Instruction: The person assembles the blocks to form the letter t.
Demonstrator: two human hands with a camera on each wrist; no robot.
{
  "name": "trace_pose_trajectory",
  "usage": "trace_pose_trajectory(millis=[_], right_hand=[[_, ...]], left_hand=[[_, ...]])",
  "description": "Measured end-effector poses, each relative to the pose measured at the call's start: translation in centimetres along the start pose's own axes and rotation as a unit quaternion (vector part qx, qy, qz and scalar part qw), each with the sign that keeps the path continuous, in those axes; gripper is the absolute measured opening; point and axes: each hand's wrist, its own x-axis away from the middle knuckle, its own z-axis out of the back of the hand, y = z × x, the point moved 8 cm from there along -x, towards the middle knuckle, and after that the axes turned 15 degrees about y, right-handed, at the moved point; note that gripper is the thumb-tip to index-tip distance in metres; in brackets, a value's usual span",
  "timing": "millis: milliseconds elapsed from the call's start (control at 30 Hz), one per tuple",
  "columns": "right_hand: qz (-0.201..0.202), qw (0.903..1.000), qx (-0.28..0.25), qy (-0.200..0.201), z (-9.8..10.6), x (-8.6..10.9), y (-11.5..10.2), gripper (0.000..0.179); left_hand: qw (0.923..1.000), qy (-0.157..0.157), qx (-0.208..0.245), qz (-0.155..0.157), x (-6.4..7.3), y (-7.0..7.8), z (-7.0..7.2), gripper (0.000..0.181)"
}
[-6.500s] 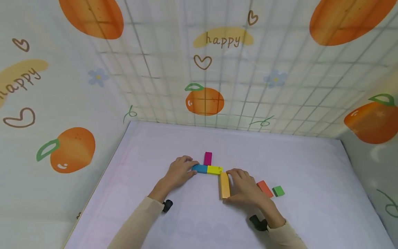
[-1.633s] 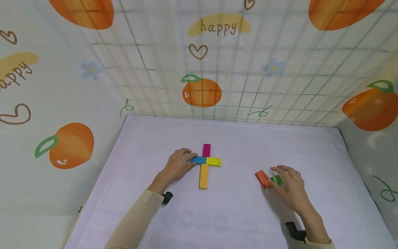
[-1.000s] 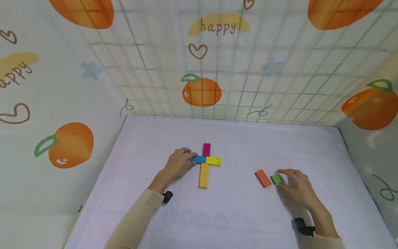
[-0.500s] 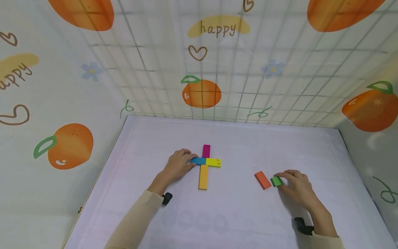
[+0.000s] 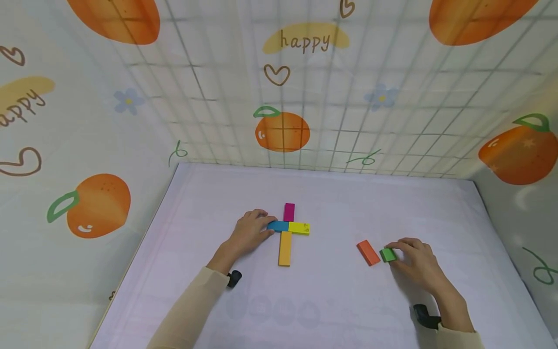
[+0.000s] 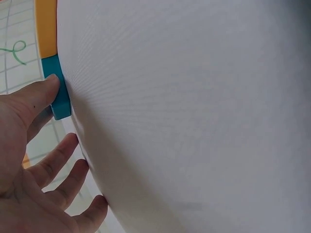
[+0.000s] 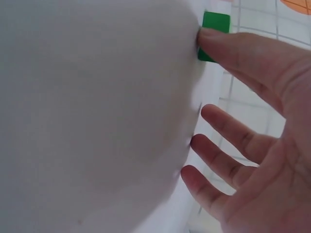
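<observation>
My left hand [image 5: 250,232] pinches the left end of a blue block [image 5: 278,226] between thumb and index finger; in the left wrist view its other fingertips touch the white surface. A yellow block [image 5: 299,228] lies end to end with the blue block [image 6: 59,99]. Above their seam stands a magenta block [image 5: 289,212], and below it an orange-yellow long block [image 5: 285,248]. At the right, my right hand [image 5: 414,257] pinches a small green block [image 5: 387,255] with thumb and index finger. The right wrist view shows the thumb across the green block [image 7: 216,22], other fingers spread.
A red-orange block [image 5: 368,253] lies slanted just left of the green one. The white table [image 5: 331,300] is bounded at the back by a cloth wall [image 5: 331,145] printed with oranges, with side walls left and right. A dark wrist camera [image 5: 426,317] sits at the right wrist.
The orange-yellow block has moved left, under the blue-yellow seam. My right hand has left it, gone right, and now pinches the green block. The left hand stays on the blue block.
</observation>
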Motion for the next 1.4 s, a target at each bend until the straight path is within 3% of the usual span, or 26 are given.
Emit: trace_pose_trajectory(millis=[333, 700, 867, 1133, 1400], right_hand=[[0.009, 0.9998, -0.013, 0.008, 1.0, -0.2, -0.9, 0.040], [0.042, 0.9983, -0.036, 0.018, 2.3, -1.0, -5.0, 0.039], [0.042, 0.9986, -0.033, 0.004, 1.4, -1.0, -6.8, 0.037], [0.075, 0.9957, -0.055, -0.001, -1.7, -0.7, -9.9, 0.039], [0.085, 0.9938, -0.071, -0.011, -4.0, -0.5, -11.9, 0.038]], left_hand=[[0.9999, -0.007, -0.004, 0.007, 0.0, -0.1, -0.1, 0.043], [0.9999, 0.006, 0.011, 0.000, 0.0, 0.0, 0.1, 0.040], [0.9999, 0.008, 0.014, 0.000, 0.1, -0.1, 0.0, 0.040], [0.9997, -0.003, 0.018, 0.015, 0.2, -0.3, -0.3, 0.042], [0.9999, 0.004, 0.013, 0.005, 0.1, -0.1, 0.0, 0.040]])
